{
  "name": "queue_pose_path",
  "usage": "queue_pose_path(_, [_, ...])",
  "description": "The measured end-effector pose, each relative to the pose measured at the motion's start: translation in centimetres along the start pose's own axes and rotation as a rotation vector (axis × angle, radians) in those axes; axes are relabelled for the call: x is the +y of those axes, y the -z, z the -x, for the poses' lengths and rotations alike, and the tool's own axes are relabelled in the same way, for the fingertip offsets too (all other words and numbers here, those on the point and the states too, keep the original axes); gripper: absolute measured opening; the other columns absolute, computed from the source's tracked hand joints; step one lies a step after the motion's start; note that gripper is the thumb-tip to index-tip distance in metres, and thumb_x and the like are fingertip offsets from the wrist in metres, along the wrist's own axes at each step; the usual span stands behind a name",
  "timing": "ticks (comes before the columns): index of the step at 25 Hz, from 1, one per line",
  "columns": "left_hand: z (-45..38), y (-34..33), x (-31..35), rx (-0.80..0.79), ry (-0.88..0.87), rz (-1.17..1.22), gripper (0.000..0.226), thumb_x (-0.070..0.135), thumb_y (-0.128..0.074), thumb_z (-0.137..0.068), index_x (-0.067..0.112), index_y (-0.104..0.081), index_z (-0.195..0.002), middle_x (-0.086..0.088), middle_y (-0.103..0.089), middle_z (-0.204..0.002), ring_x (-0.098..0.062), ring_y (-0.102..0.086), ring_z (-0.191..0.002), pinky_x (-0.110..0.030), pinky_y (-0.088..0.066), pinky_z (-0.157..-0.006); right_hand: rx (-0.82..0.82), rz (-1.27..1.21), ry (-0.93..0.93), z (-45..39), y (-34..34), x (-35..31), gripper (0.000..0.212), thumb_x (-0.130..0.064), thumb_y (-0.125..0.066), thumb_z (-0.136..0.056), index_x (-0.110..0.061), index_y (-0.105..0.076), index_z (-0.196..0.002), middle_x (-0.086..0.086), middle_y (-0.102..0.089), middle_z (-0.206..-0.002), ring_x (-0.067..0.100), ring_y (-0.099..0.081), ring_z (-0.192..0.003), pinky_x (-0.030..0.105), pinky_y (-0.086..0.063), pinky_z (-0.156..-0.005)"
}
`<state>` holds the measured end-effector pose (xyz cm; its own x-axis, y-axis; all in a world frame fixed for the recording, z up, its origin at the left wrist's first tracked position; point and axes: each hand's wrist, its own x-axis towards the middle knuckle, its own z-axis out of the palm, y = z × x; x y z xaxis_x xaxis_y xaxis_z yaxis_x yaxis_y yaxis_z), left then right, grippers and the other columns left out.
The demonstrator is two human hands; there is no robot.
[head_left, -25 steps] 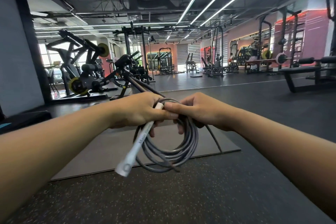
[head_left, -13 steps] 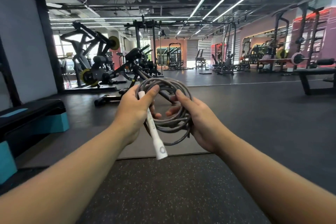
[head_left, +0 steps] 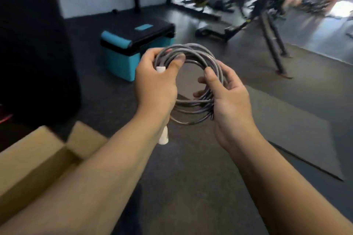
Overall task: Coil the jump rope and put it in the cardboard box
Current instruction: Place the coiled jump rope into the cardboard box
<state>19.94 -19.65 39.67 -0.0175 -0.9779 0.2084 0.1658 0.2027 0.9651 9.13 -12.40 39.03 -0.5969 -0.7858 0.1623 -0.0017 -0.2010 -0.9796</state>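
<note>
Holding: you have the grey jump rope (head_left: 193, 82) coiled in a loop between both hands, above the dark gym floor (head_left: 191, 187)
Cardboard box: the open cardboard box (head_left: 36, 158) sits at your lower left, partly behind your left forearm, near the coil but not under it
Step platform: a teal and black step platform (head_left: 133, 47) stands beyond the box, behind your left hand
Left hand: your left hand (head_left: 155, 86) is clamped on the coil's left side, thumb pressed over the strands, with a white handle (head_left: 163, 136) poking out below the wrist
Right hand: your right hand (head_left: 227, 97) is curled loosely round the coil's right side, fingers hooked through the loop
Handling: the rope looks light, smooth and springy, so the turns will probably want to fan out; the lower strands already spread apart, so pinch across all turns at the side and keep the handle trapped with them
Changed: half a second ago you faced the open gym with no box visible; now your view has swung left and down, the box has come into view, and the coil sits flatter and rounder
</note>
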Motion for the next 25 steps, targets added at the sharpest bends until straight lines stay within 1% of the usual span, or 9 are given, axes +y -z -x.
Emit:
queue_pose_path(4, [-3.8, 12.4, 7.4, 0.178, 0.137, -0.111, 0.022, 0.025, -0.076, -0.086, 0.019, -0.069, -0.106, 0.002, -0.073, -0.093, -0.015, -0.071, -0.084, -0.033, -0.062, -0.063, -0.232, 0.043, -0.177, 1.3, -13.4, -3.9, 0.031, -0.027, -0.061, -0.101, -0.025, -0.064, -0.132, 0.000, -0.072, -0.107, 0.017, -0.066, -0.086, 0.034, -0.058, -0.076])
queue_pose_path(7, [-4.4, 20.6, 8.3, 0.288, 0.254, -0.182, 0.022, 0.022, -0.074, -0.088, 0.021, -0.068, -0.108, 0.002, -0.074, -0.098, -0.017, -0.072, -0.089, -0.037, -0.063, -0.069, -0.376, 0.079, -0.318, 3.5, -21.0, -3.8, 0.030, -0.026, -0.062, -0.101, -0.029, -0.065, -0.131, -0.005, -0.070, -0.096, 0.011, -0.063, -0.074, 0.030, -0.055, -0.071])
queue_pose_path(9, [-3.9, 26.0, 6.8, 0.395, 0.343, -0.201, 0.021, 0.020, -0.073, -0.087, 0.023, -0.069, -0.107, 0.002, -0.074, -0.097, -0.016, -0.071, -0.086, -0.038, -0.061, -0.073, -0.468, 0.152, -0.409, 5.7, -25.3, -1.8, 0.028, -0.025, -0.063, -0.100, -0.032, -0.067, -0.126, -0.007, -0.073, -0.097, 0.009, -0.066, -0.076, 0.032, -0.056, -0.075])
queue_pose_path(13, [-2.6, 34.3, -0.2, 0.554, 0.545, -0.218, 0.033, 0.007, -0.070, -0.085, 0.025, -0.065, -0.112, 0.010, -0.072, -0.101, -0.003, -0.066, -0.088, -0.019, -0.051, -0.074, -0.612, 0.312, -0.588, 8.4, -32.1, 6.3, 0.028, -0.025, -0.068, -0.093, -0.037, -0.071, -0.118, -0.002, -0.076, -0.117, 0.022, -0.070, -0.109, 0.052, -0.055, -0.101])
queue_pose_path(16, [-1.6, 38.7, -7.1, 0.592, 0.723, -0.197, 0.036, 0.005, -0.068, -0.082, 0.031, -0.065, -0.107, 0.012, -0.073, -0.095, -0.013, -0.069, -0.086, -0.036, -0.056, -0.078, -0.696, 0.422, -0.681, 9.7, -34.9, 13.5, 0.024, -0.015, -0.067, -0.095, -0.033, -0.071, -0.111, -0.012, -0.078, -0.104, 0.014, -0.070, -0.096, 0.042, -0.055, -0.094])
queue_pose_path(18, [-0.7, 41.0, -12.0, 0.632, 0.827, -0.210, 0.033, 0.011, -0.069, -0.083, 0.034, -0.064, -0.106, 0.010, -0.073, -0.094, -0.019, -0.070, -0.084, -0.045, -0.059, -0.079, -0.737, 0.484, -0.754, 10.7, -36.2, 19.1, 0.026, -0.012, -0.066, -0.095, -0.032, -0.071, -0.111, -0.004, -0.077, -0.109, 0.021, -0.070, -0.101, 0.042, -0.053, -0.092])
queue_pose_path(21, [0.3, 42.7, -19.7, 0.736, 0.931, -0.185, 0.030, 0.009, -0.068, -0.087, 0.024, -0.063, -0.112, 0.003, -0.071, -0.101, -0.022, -0.067, -0.094, -0.037, -0.054, -0.082, -0.796, 0.574, -0.824, 11.3, -37.1, 27.4, 0.026, -0.014, -0.065, -0.095, -0.029, -0.071, -0.116, 0.004, -0.074, -0.117, 0.029, -0.068, -0.112, 0.050, -0.052, -0.099])
queue_pose_path(23, [1.1, 43.1, -25.4, 0.775, 1.000, -0.183, 0.025, 0.006, -0.066, -0.087, 0.021, -0.061, -0.106, 0.005, -0.068, -0.092, -0.020, -0.063, -0.089, -0.029, -0.048, -0.072, -0.837, 0.641, -0.864, 11.8, -36.8, 33.5, 0.027, -0.014, -0.066, -0.093, -0.029, -0.071, -0.115, 0.003, -0.075, -0.111, 0.033, -0.069, -0.110, 0.054, -0.053, -0.099])
queue_pose_path(25, [1.8, 43.5, -30.9, 0.777, 1.029, -0.213, 0.025, 0.006, -0.066, -0.085, 0.023, -0.062, -0.103, 0.006, -0.067, -0.091, -0.019, -0.063, -0.091, -0.030, -0.049, -0.076, -0.910, 0.703, -0.875, 11.9, -36.1, 39.5, 0.027, -0.015, -0.066, -0.093, -0.031, -0.069, -0.114, 0.002, -0.075, -0.109, 0.035, -0.069, -0.110, 0.057, -0.054, -0.099])
